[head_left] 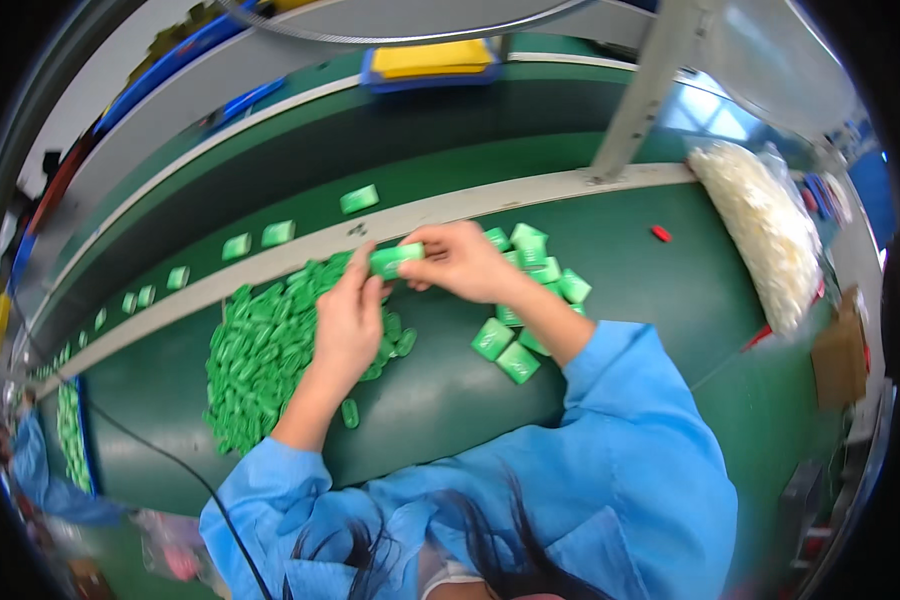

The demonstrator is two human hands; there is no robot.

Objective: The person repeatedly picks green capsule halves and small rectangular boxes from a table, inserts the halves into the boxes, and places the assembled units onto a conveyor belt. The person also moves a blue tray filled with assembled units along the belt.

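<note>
Toward the left part of the green tabletop, a large heap of small green parts is lying close to the pale rail that is running along the tabletop's far edge. The left hand is reaching over that heap, its fingers pinching the left end of a small green block just above the rail's near side. The right hand is gripping the block's right end, so both hands are grasping the same piece between them. Just right of the hands, a cluster of green boxes is sitting on the tabletop, partly under the right forearm. Farther right, a small red piece is lying near the rail, and a clear bag of white pieces is resting at the tabletop's right edge.
</note>
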